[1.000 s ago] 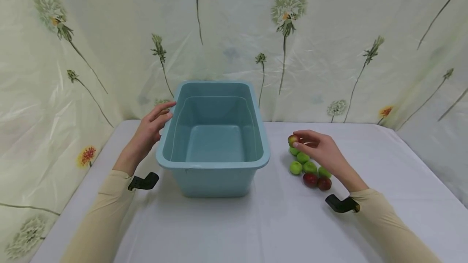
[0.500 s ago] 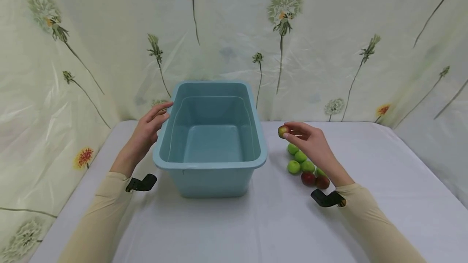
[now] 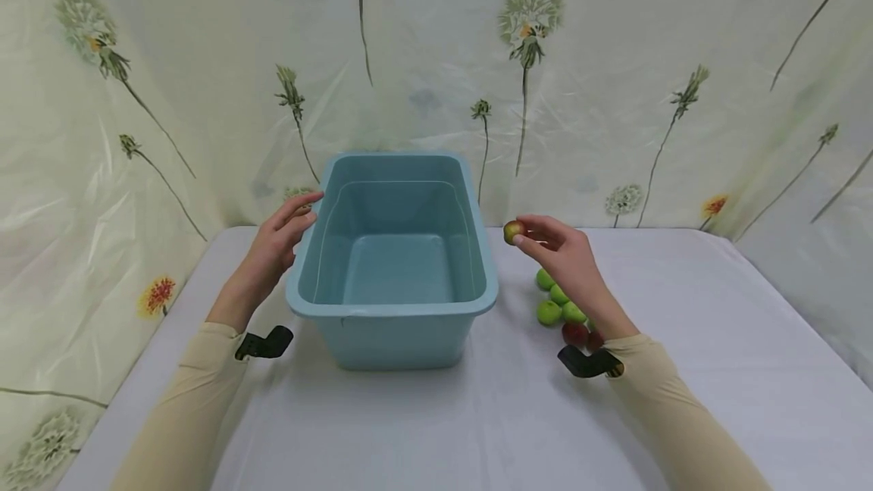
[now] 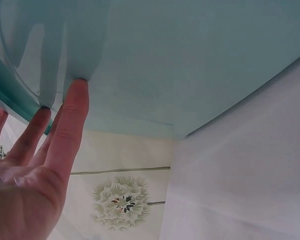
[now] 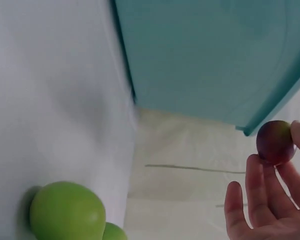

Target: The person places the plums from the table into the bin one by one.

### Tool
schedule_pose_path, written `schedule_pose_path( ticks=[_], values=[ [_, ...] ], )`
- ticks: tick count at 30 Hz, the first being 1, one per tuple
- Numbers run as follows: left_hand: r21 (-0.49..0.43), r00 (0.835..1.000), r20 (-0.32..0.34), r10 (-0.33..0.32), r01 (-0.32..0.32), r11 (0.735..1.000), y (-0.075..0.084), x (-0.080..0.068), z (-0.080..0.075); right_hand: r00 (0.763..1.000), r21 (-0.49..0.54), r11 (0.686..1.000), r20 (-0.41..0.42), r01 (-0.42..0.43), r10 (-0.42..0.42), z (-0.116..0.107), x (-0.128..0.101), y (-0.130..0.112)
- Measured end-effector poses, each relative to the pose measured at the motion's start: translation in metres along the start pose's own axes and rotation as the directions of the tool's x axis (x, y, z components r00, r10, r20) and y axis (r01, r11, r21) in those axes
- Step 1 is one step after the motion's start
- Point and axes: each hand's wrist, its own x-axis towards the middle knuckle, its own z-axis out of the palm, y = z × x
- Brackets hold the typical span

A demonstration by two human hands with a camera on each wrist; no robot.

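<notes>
A desk [image 3: 682, 309] under a white cloth carries a pale blue tub [image 3: 395, 317] standing open and empty, its long axis running away from the person. The left hand [image 3: 276, 241] lies with straight fingers against the tub's left outer wall, fingertips [image 4: 77, 90] touching just under the rim. The right hand [image 3: 566, 252] is raised just right of the tub, pinching a small red-green fruit [image 3: 513, 231] between thumb and fingers (held in the air, clear of the rim). So the tub's opening lies to the left of the fruit, and the right hand is the nearer one. Below that hand sits a cluster of green and red fruits [image 3: 562, 309] on the cloth.
</notes>
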Motion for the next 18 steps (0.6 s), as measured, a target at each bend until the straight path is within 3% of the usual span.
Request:
schedule_pose_path(
  ticks=[18],
  values=[
    [-0.003,1.000,-0.003,-0.002,0.002,1.000,0.001,0.000,0.001,0.994,0.083,0.996,-0.103,0.043,-0.035,0.008,0.008,-0.017]
  ],
)
